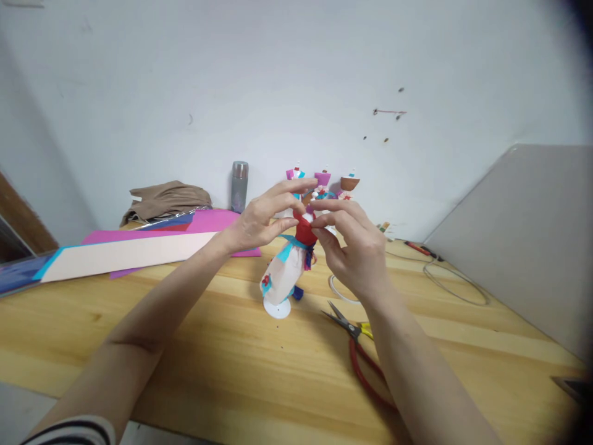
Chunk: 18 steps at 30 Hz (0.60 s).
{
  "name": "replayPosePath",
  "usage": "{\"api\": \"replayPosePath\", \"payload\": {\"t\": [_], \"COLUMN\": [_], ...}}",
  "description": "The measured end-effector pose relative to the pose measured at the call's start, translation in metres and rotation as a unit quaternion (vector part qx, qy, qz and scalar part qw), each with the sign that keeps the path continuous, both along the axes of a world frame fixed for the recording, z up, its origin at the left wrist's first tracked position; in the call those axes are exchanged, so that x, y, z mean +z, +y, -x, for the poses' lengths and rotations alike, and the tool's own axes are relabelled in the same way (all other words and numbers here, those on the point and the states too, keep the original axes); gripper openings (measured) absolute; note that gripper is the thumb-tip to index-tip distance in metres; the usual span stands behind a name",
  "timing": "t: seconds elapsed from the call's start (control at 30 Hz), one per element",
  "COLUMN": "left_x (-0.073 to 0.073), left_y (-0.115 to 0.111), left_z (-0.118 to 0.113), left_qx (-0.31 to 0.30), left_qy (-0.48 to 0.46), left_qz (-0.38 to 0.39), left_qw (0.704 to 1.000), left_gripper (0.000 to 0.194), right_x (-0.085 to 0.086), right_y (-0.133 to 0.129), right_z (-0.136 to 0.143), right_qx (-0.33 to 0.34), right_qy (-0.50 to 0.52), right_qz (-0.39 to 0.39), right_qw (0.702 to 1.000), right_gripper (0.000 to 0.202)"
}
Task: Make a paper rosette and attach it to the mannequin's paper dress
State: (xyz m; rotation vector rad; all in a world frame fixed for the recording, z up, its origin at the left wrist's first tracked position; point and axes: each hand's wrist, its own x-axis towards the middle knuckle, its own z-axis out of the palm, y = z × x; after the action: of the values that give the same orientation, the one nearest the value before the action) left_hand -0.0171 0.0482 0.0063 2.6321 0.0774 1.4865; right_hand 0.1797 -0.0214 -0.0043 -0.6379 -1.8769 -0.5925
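Note:
A small dress form (285, 272) tilts on its round white base (277, 307), dressed in a cream skirt with light blue trim and a red flower. Its red bodice (306, 230) sits between my two hands. My left hand (269, 213) pinches the left upper edge of the bodice with thumb and fingers. On the other side, my right hand (354, 238) has its thumb and index finger closed on the bodice's right edge. Fingers cover part of the form's top.
Red-handled scissors (352, 330) lie open beside my right forearm, by a yellow-handled tool (365, 329). Behind stand several small dressed forms (349, 182) and a grey thermos (239, 185). Coloured sheets (139, 254) and brown cloth (167, 201) lie left; a cable (456, 301) lies right.

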Motion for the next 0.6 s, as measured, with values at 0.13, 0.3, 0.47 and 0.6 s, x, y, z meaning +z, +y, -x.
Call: {"api": "replayPosePath", "payload": {"t": [0.13, 0.3, 0.47, 0.6], "left_x": [-0.0005, 0.0004, 0.0018, 0.0045], "left_y": [0.0008, -0.0016, -0.0031, -0.0033], "left_z": [-0.0020, -0.0027, -0.0018, 0.0016], "left_qx": [-0.025, -0.031, -0.031, -0.018], "left_qy": [0.000, 0.000, 0.020, 0.072], "left_qz": [0.021, 0.030, 0.029, 0.032], "left_qw": [0.999, 0.999, 0.999, 0.997], "left_gripper": [0.010, 0.012, 0.014, 0.012], "right_x": [0.0005, 0.0005, 0.0003, -0.0004], "right_y": [-0.0012, -0.0013, -0.0022, -0.0017], "right_z": [-0.0001, 0.0002, 0.0020, 0.0011], "right_qx": [-0.002, 0.007, 0.009, 0.002], "right_qy": [-0.003, -0.003, 0.005, 0.009], "right_qz": [0.010, 0.011, 0.009, 0.006], "right_qw": [1.000, 1.000, 1.000, 1.000], "right_gripper": [0.015, 0.015, 0.013, 0.014]}}
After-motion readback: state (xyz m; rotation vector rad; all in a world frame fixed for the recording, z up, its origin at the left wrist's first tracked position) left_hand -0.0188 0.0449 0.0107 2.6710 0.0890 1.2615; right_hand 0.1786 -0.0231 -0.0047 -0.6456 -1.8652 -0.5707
